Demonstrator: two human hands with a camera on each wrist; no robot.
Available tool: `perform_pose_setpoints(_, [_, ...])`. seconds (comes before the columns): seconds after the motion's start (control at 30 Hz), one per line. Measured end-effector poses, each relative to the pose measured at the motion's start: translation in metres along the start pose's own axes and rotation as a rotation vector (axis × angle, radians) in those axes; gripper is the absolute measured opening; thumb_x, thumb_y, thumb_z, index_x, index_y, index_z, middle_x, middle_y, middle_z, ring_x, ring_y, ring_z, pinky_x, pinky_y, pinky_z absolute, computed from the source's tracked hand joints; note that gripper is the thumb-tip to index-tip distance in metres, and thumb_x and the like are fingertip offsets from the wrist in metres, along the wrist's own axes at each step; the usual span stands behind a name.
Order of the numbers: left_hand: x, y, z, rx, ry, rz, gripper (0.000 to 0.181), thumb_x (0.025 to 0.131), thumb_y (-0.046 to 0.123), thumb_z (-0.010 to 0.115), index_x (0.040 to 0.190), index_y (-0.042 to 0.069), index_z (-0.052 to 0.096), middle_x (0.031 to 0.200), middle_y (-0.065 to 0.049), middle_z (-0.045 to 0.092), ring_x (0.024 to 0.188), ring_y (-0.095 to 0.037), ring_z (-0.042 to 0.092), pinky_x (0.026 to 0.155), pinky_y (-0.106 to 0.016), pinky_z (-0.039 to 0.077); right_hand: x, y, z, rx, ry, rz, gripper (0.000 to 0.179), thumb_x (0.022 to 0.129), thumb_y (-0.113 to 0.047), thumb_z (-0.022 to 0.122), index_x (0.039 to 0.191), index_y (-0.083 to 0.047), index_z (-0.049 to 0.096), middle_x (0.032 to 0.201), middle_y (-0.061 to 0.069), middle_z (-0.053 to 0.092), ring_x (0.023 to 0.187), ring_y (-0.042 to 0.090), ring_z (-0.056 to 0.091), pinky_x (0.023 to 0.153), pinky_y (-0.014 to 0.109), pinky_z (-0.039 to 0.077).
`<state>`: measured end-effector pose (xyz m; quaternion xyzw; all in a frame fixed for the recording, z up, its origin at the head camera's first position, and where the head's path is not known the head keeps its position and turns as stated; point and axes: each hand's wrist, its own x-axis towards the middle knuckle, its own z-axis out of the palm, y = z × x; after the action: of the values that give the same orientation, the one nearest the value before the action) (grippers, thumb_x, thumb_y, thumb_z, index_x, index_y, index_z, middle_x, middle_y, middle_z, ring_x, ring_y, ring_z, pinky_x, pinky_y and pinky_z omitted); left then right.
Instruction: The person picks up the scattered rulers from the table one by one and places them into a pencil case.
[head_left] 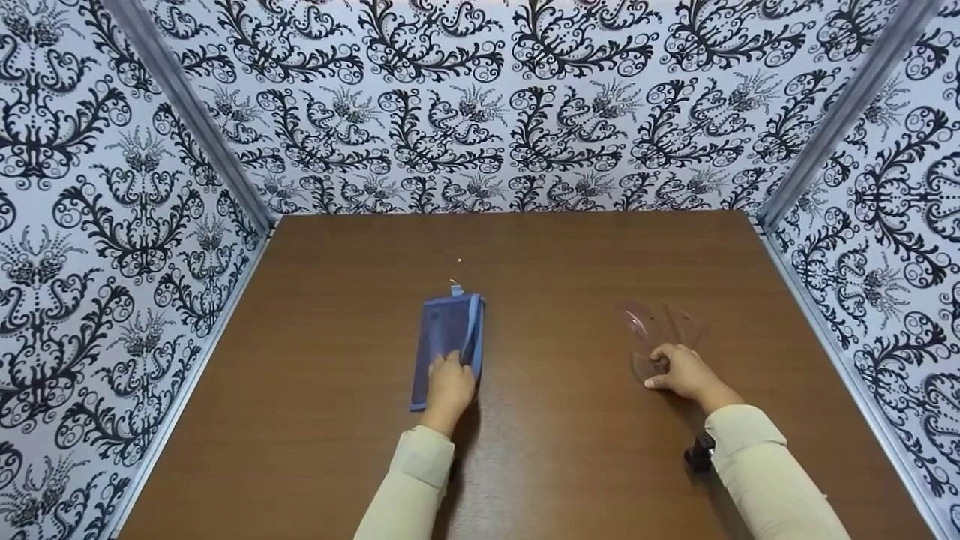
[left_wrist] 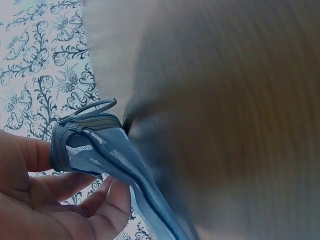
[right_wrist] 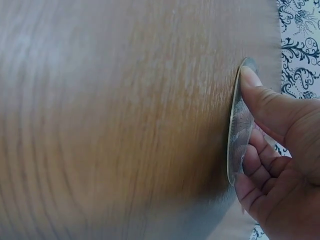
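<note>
A blue mesh zipper pouch (head_left: 444,330) lies lengthwise on the table, left of centre. My left hand (head_left: 451,384) grips its right side near the zipper edge; in the left wrist view the thumb and fingers close round the pouch's zippered end (left_wrist: 100,142). Farther right, my right hand (head_left: 684,373) pinches a clear protractor (right_wrist: 241,125), with the thumb on its upper end and fingers behind it. Just beyond that hand lie more see-through pieces, one pinkish (head_left: 636,322) and one like a set square (head_left: 681,324); their exact outlines are hard to tell.
The brown wooden table (head_left: 555,442) is bounded by patterned wall panels (head_left: 480,112) at the back and both sides, with grey metal strips at the corners. A small black device (head_left: 699,452) sits at the right sleeve cuff.
</note>
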<state>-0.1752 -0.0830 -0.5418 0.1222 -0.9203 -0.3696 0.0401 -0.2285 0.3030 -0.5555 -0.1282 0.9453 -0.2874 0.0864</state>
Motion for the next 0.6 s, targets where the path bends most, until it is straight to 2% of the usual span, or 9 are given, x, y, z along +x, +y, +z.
perform_pose_setpoints(0.47, [0.0007, -0.0018, 0.0031, 0.022, 0.012, 0.021, 0.036, 0.091, 0.008, 0.053, 0.122, -0.009, 0.058, 0.117, -0.031, 0.055, 0.113, -0.046, 0.049, 0.098, -0.050, 0.041, 0.0031, 0.0021, -0.0026, 0.089, -0.032, 0.020, 0.039, 0.073, -0.009, 0.082, 0.098, 0.006, 0.057, 0.093, 0.018, 0.057, 0.088, 0.033, 0.055, 0.081, 0.049, 0.045])
perform_pose_setpoints(0.6, [-0.0003, -0.0017, 0.0031, 0.021, 0.015, 0.021, 0.036, 0.091, 0.008, 0.053, 0.121, -0.010, 0.058, 0.115, -0.030, 0.055, 0.112, -0.045, 0.049, 0.098, -0.050, 0.041, 0.0024, 0.0012, -0.0051, 0.131, -0.041, 0.049, 0.037, 0.074, -0.006, 0.080, 0.098, 0.006, 0.056, 0.092, 0.017, 0.055, 0.087, 0.031, 0.054, 0.078, 0.043, 0.045])
